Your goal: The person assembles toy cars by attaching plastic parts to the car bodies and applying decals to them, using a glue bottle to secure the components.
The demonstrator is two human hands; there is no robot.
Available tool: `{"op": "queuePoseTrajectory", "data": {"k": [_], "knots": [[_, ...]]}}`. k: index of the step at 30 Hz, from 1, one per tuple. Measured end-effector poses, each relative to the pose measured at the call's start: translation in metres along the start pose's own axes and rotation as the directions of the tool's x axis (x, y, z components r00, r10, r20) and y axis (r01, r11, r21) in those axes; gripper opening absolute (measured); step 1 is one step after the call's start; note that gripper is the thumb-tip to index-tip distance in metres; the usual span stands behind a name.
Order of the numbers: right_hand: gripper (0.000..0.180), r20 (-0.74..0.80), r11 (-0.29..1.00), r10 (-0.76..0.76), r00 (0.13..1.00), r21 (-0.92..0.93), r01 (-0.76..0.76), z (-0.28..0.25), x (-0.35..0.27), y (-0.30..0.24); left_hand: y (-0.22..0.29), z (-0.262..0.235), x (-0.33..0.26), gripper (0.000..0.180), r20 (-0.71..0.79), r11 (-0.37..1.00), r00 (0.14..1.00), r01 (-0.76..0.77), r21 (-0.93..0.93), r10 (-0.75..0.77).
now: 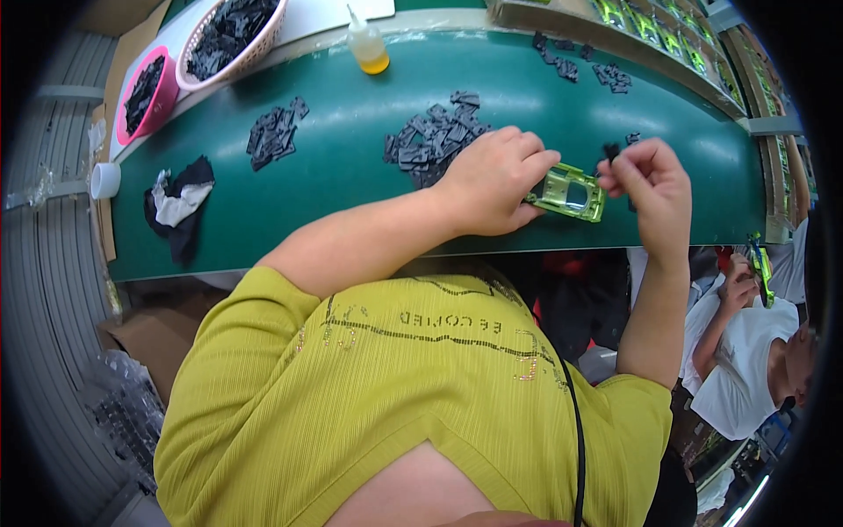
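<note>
“Firstly, the toy car: position and holder?”

“One green toy car (572, 193), near edge of the table (351, 198), right of the left hand (499, 183), which gripped its left end, thumb on the near side, fingers on the far side. Long axis: roughly left to right, right end slightly nearer the body.”

“And the right hand (648, 183)?”

“Thumb and fingers pinched one small black piece (612, 153), beyond and just beside the car's right end. The right hand was nearer that end; whether its lower fingers touched the car, one could not tell.”

“Surface?”

“Green, smooth, lightly shiny. One large pile of black parts (426, 145) lay beyond the left forearm; smaller heaps stood apart.”

“Room?”

“Far side: one bottle (369, 53) with yellow liquid; one pink basket (253, 63), one pink bowl (164, 105), both filled with dark parts. Left: one crumpled cloth (180, 206). Right: a co-worker's hand (739, 285), holding another green car (765, 274).”
</note>
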State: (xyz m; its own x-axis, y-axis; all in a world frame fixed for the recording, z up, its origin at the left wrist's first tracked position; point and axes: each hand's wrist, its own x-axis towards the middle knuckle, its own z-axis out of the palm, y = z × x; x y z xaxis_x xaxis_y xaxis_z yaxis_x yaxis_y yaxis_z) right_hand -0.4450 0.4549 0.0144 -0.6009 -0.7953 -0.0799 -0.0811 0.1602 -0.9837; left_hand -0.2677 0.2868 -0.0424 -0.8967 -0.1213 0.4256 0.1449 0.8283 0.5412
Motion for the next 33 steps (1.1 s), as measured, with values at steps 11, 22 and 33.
{"op": "queuePoseTrajectory", "data": {"k": [11,22,33], "knots": [[0.013,0.181,0.979,-0.050,0.982,-0.188,0.085,0.026,-0.032,0.020,0.001,0.005,-0.003,0.059,0.002,0.998,0.999,-0.044,0.041,0.044],[0.013,0.285,0.687,-0.308,0.908,-0.594,0.419,0.039,-0.025,0.017,-0.001,0.005,-0.003,0.059,0.009,0.998,0.999,-0.040,0.039,0.040],[0.011,0.421,0.607,-0.210,0.882,-0.651,0.455,0.034,-0.017,0.006,0.002,0.006,-0.003,0.058,0.012,0.998,0.999,-0.039,0.051,0.038]]}}
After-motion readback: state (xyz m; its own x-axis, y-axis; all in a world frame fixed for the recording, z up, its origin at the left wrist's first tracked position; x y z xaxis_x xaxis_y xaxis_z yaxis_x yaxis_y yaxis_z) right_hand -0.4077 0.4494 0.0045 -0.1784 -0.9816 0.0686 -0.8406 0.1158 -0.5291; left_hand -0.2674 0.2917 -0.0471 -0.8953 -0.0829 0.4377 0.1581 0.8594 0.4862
